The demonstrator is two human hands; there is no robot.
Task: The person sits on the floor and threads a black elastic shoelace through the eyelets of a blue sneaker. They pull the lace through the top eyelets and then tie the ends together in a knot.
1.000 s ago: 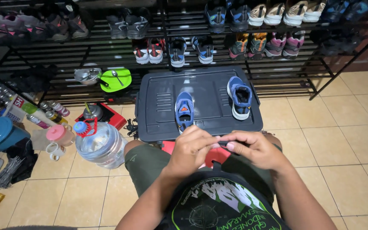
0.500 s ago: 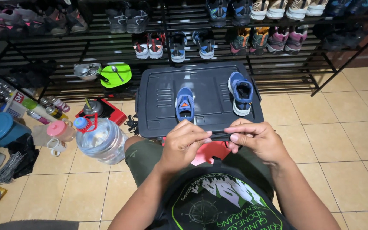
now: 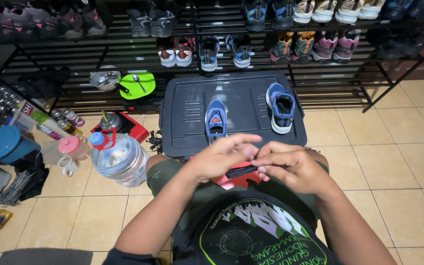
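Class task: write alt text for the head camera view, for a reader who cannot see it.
A seated person's left hand and right hand pinch a small black strip above their lap. Ahead, two blue sneakers rest on a dark grey plastic lid, before a black shoe rack.

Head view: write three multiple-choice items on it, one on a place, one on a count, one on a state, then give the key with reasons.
1. Where does the big water jug stand?
A. on the dark bin lid
B. on the floor by the person's left knee
C. on the shoe rack

2. How many blue shoes sit on the dark bin lid?
A. one
B. two
C. four

3. What are the two hands doing?
A. resting flat on the lid
B. pinching a small dark strip between them
C. each lifting a shoe

Key: B, the jug is on tiles left of the leg; B, one blue shoe and another; B, left hand and right hand meet on the dark strip.
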